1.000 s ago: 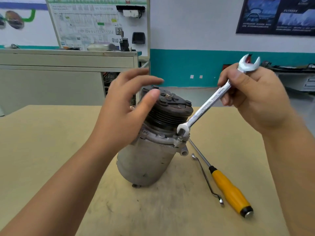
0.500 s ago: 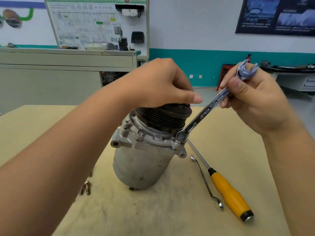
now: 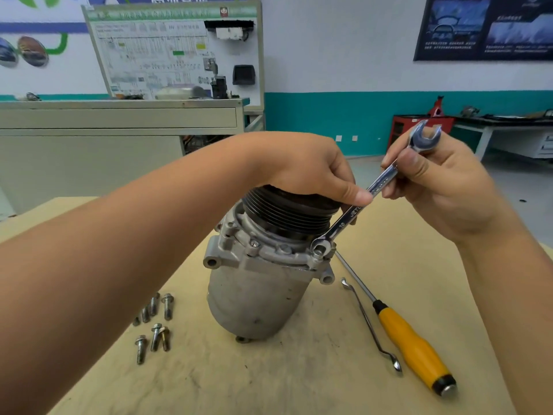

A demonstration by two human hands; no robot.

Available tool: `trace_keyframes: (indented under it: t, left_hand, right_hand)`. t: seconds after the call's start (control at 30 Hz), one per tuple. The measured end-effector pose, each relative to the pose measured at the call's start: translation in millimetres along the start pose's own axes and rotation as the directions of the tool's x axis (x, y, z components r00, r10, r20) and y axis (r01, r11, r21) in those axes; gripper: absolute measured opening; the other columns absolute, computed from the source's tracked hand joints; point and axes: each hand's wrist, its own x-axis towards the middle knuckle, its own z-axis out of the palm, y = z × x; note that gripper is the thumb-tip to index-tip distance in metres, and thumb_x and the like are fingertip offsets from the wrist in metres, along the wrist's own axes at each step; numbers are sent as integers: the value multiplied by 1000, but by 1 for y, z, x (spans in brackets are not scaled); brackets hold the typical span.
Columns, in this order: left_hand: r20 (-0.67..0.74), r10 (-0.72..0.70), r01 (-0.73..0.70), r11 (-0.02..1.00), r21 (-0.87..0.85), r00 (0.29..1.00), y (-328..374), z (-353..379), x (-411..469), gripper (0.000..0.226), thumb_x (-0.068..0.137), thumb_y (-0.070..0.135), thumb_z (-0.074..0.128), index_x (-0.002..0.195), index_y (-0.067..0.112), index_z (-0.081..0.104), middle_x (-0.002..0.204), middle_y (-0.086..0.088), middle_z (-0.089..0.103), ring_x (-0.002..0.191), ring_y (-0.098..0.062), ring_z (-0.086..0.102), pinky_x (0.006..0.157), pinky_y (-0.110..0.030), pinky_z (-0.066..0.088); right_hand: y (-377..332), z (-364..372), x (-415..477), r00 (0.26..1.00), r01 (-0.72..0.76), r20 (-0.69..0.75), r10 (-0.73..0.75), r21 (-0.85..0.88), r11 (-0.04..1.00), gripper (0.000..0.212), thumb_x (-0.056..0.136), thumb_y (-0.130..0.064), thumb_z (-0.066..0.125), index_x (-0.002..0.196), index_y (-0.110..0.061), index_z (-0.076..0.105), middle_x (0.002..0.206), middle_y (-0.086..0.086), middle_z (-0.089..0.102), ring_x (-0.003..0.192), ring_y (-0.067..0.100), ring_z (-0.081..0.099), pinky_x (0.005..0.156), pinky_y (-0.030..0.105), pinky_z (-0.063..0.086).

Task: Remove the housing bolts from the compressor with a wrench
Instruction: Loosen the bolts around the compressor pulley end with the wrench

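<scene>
Slanting up-right from bolt (image 3: 319, 252), wrench (image 3: 344, 223) gripped by right hand (image 3: 443, 187); left hand (image 3: 305, 166) clasps pulley (image 3: 287, 215).

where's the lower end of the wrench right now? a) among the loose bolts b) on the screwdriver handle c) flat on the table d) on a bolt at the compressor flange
d: the lower end of the wrench sits around a bolt on the flange of the compressor, while the right hand grips its upper end and the left hand holds the pulley.
</scene>
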Motion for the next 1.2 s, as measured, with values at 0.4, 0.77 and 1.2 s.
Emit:
trace_keyframes:
  t: [0.4, 0.77, 1.2]
  left_hand:
    - [74, 99, -92, 992, -92, 992, -2, 3, -1, 28, 64, 63, 50, 80, 52, 70, 96, 26, 69, 103, -3, 60, 104, -41, 39]
    - [126, 82, -71, 994, -86, 989, -2, 2, 2, 28, 63, 63, 52, 84, 55, 69, 93, 31, 67, 101, 2, 58, 104, -37, 38]
    - [56, -9, 19, 986, -163, 998, -9, 0, 5, 18, 74, 49, 67, 84, 35, 73, 97, 1, 72, 98, -18, 64, 100, -41, 45]
  right_hand:
    - [-5, -3, 0, 1000, 19, 12, -19, -16, 1000, 33, 79, -40, 55, 88, -9, 54, 64, -9, 63, 60, 10, 60, 57, 20, 46]
    - [1, 4, 1, 997, -69, -30, 74, 139, 988, 21, 77, -30, 53, 78, -11, 64, 65, -3, 58, 56, 10, 53, 55, 19, 43]
    - [3, 43, 10, 939, -197, -169, 298, 445, 874, 32, 93, -36, 39, 78, -10, 51, 55, 0, 57, 37, 4, 40, 36, 14, 34]
